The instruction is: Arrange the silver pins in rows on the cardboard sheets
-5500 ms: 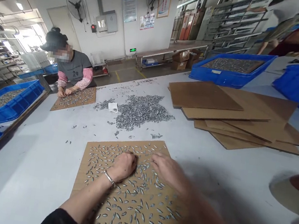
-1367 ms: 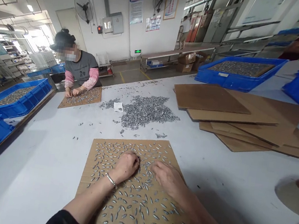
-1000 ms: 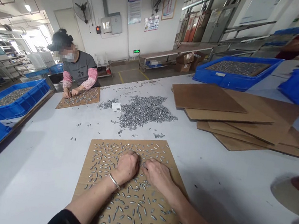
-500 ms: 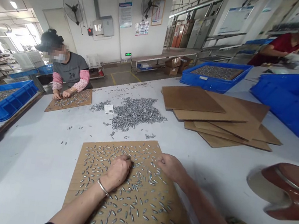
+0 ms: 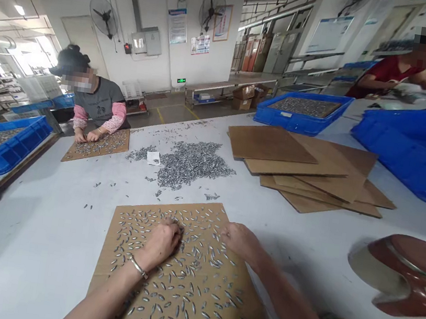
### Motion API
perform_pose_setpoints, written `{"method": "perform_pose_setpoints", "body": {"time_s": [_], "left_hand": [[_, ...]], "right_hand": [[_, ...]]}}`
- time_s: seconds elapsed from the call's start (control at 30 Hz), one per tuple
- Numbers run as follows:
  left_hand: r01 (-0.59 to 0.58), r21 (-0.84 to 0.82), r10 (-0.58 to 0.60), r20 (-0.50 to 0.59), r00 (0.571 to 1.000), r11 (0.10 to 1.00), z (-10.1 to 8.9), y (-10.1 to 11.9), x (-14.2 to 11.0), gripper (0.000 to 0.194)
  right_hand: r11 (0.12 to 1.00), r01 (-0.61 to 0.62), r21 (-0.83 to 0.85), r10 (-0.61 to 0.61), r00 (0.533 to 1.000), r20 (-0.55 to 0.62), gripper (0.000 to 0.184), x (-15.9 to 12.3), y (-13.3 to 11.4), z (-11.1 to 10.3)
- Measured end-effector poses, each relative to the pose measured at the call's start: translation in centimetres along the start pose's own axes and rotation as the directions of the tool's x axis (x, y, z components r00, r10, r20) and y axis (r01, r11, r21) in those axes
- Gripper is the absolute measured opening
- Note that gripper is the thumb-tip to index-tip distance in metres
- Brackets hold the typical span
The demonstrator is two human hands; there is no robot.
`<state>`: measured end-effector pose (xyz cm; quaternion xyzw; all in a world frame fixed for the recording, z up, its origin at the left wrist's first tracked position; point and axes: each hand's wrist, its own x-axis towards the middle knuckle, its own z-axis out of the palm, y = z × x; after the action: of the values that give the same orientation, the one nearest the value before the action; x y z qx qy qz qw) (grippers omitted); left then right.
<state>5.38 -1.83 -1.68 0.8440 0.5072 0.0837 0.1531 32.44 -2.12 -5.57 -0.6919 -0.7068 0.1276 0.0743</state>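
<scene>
A cardboard sheet (image 5: 102, 270) lies in front of me, covered with many small spindle-shaped metal pieces (image 5: 181, 311) spread apart from one another. Over its upper middle, my left hand (image 5: 163, 238) has its fingers curled down to the pieces; whatever they pinch is hidden under the hand. At the sheet's upper right edge, my right hand (image 5: 239, 240) is closed, thumb and finger together, and anything between them is too small to make out. A bracelet (image 5: 138, 267) circles my left wrist. Beyond the sheet lies a dense heap of the same metal pieces (image 5: 192, 162).
Stacked cardboard sheets (image 5: 295, 163) lie at the right rear, near a blue crate (image 5: 298, 119) of pieces and a larger blue bin (image 5: 416, 151). A brown stool-like object (image 5: 407, 271) is at right. Across the table, a co-worker (image 5: 99, 106) handles pieces on another sheet (image 5: 120, 141).
My left hand has shifted slightly left over the sheet. My right hand stays at the right edge. The person in red at the far right has raised their head and reached an arm outward.
</scene>
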Motion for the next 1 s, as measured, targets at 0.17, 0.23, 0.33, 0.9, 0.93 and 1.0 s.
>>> {"method": "perform_pose_setpoints", "body": {"time_s": [0.17, 0.23, 0.33, 0.9, 0.93, 1.0], "left_hand": [[-0.009, -0.007, 0.009, -0.003, 1.000, 1.000, 0.2, 0.1, 0.2, 0.021], [-0.003, -0.001, 0.003, -0.002, 1.000, 1.000, 0.1, 0.1, 0.2, 0.021], [0.000, 0.010, 0.000, 0.006, 1.000, 1.000, 0.0, 0.0, 0.1, 0.021], [-0.019, -0.013, 0.018, -0.025, 1.000, 1.000, 0.3, -0.5, 0.0, 0.022], [-0.020, -0.016, 0.019, -0.029, 0.999, 1.000, 0.2, -0.4, 0.1, 0.023], [-0.032, -0.020, 0.032, -0.035, 0.999, 0.999, 0.2, 0.0, 0.5, 0.024]], "right_hand": [[0.999, 0.045, -0.020, -0.045, 0.999, 0.003, 0.025, -0.4, -0.9, -0.8], [0.994, 0.105, -0.023, -0.105, 0.994, 0.018, 0.021, -0.4, -1.6, -1.1], [0.991, 0.125, -0.052, -0.121, 0.990, 0.068, 0.018, -0.1, -2.7, -1.0], [0.978, 0.079, 0.193, -0.067, 0.995, -0.069, 0.020, 0.2, -1.2, -0.6], [0.982, 0.062, 0.176, -0.049, 0.996, -0.079, 0.020, 0.0, -0.8, -0.7], [0.995, 0.037, 0.096, -0.031, 0.998, -0.055, 0.023, -0.6, -0.5, -0.8]]}}
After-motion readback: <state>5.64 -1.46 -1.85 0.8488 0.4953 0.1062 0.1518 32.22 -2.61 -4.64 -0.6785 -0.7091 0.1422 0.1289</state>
